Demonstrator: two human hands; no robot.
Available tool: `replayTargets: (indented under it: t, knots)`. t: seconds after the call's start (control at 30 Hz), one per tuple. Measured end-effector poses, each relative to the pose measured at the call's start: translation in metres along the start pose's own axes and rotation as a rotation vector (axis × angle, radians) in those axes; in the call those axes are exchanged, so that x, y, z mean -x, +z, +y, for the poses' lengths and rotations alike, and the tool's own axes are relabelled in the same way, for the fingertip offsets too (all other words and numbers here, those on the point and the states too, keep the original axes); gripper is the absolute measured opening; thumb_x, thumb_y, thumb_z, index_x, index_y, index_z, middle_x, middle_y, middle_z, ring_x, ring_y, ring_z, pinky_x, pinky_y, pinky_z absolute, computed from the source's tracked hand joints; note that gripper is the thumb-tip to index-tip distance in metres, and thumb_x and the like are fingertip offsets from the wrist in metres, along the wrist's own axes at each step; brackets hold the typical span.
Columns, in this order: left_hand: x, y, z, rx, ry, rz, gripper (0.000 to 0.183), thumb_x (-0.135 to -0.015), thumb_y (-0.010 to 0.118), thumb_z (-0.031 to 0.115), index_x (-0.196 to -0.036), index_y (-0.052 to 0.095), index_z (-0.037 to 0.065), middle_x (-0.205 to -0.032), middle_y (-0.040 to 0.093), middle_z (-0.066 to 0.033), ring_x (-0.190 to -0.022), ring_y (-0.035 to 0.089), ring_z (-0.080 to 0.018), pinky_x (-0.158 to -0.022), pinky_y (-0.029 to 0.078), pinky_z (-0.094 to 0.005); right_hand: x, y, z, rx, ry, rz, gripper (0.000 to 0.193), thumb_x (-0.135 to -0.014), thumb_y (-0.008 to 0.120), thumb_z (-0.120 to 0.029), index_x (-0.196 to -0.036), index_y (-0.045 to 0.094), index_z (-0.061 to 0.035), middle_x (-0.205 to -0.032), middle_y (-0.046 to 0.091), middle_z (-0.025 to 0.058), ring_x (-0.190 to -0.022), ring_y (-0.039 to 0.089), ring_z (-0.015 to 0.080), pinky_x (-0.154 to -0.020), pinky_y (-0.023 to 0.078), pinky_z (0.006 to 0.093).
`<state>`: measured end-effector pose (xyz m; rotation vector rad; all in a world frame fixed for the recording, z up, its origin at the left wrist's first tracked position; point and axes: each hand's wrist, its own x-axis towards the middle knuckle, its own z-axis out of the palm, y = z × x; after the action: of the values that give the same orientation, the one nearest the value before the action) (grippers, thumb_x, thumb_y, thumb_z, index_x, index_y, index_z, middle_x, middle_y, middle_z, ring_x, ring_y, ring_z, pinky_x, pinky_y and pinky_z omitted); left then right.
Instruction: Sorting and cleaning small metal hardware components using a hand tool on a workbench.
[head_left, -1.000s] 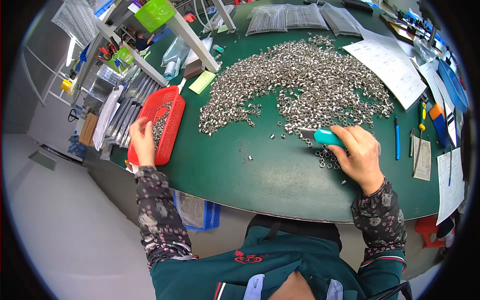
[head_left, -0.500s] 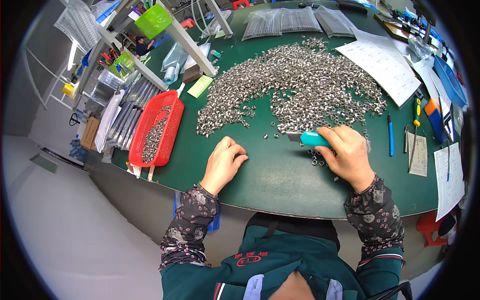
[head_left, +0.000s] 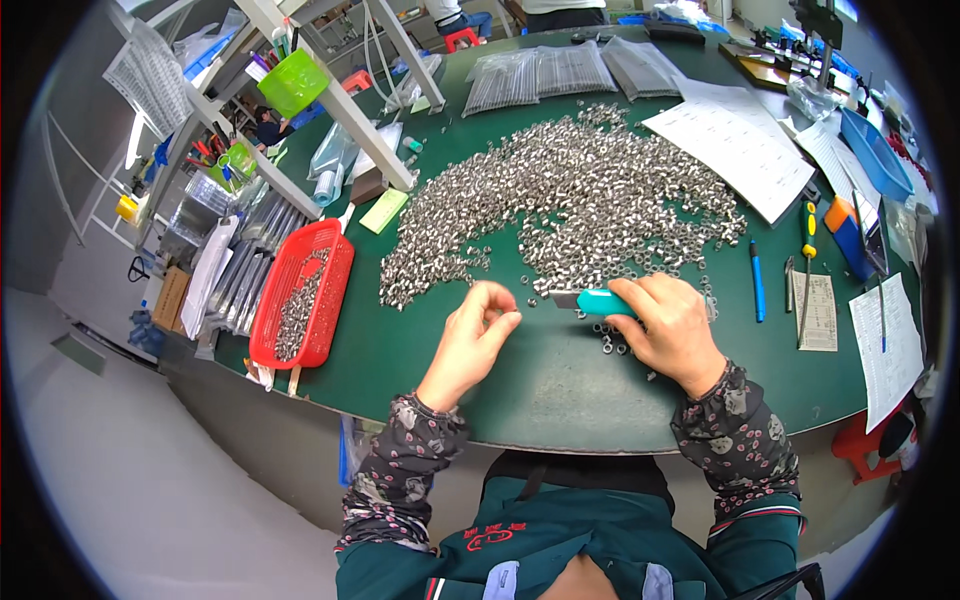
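My right hand (head_left: 668, 328) is closed round a turquoise utility knife (head_left: 598, 303), its blade pointing left over the near edge of a big heap of small shiny metal rings (head_left: 580, 170). Several loose rings (head_left: 615, 347) lie beneath and beside that hand. Left of the blade, my left hand (head_left: 472, 338) is raised a little, thumb and fingers curled together in a pinch; anything held between them is too small to make out. A few single rings (head_left: 532, 301) sit between the two hands on the green tabletop (head_left: 540, 395).
At the left stands a red plastic basket (head_left: 340, 300) partly filled with rings. Printed sheets (head_left: 745, 150), a blue pen (head_left: 757, 285) and a yellow-handled screwdriver (head_left: 808, 235) lie to the right. Bagged tubes (head_left: 540, 75) are at the back, near a shelf leg (head_left: 385, 150).
My left hand has moved right toward the knife, and its fingers have curled into a pinch. The right hand still holds the knife, slightly lower. The whole view has shifted a little.
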<state>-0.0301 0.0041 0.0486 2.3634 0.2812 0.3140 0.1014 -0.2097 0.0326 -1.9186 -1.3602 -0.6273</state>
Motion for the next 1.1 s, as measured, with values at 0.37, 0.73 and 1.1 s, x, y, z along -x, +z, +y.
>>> replayTargets:
  t: [0.37, 0.73, 1.1]
  knots:
    - [-0.021, 0.046, -0.022, 1.501, -0.255, -0.074, 0.013, -0.094, 0.055, 0.017, -0.1, 0.058, 0.006, -0.083, 0.051, -0.0001, -0.061, 0.042, -0.0056, -0.047, 0.034, -0.0182, 0.003, 0.004, -0.007, -0.238, 0.237, -0.123, 0.027, -0.078, 0.067, -0.015, -0.103, 0.061, -0.0069, -0.077, 0.057, 0.0107, -0.072, 0.059, 0.0306, -0.063, 0.048, 0.0404]
    - [-0.021, 0.05, -0.031, 1.427, -0.25, -0.093, 0.012, -0.094, 0.056, 0.017, -0.097, 0.059, 0.005, -0.076, 0.051, 0.0014, -0.06, 0.04, -0.0046, -0.046, 0.033, -0.017, 0.005, 0.01, -0.007, -0.32, 0.312, -0.314, 0.027, -0.083, 0.063, -0.02, -0.107, 0.063, -0.0081, -0.084, 0.062, 0.0128, -0.075, 0.061, 0.0327, -0.065, 0.049, 0.0421]
    - [-0.021, 0.052, -0.028, 1.24, -0.237, -0.001, 0.015, -0.095, 0.055, 0.019, -0.089, 0.059, 0.005, -0.071, 0.052, -0.0003, -0.052, 0.038, -0.003, -0.044, 0.032, -0.0169, 0.004, 0.007, -0.013, -0.162, 0.232, -0.254, 0.025, -0.08, 0.066, -0.019, -0.102, 0.063, -0.008, -0.078, 0.059, 0.0102, -0.074, 0.06, 0.0303, -0.063, 0.049, 0.0412]
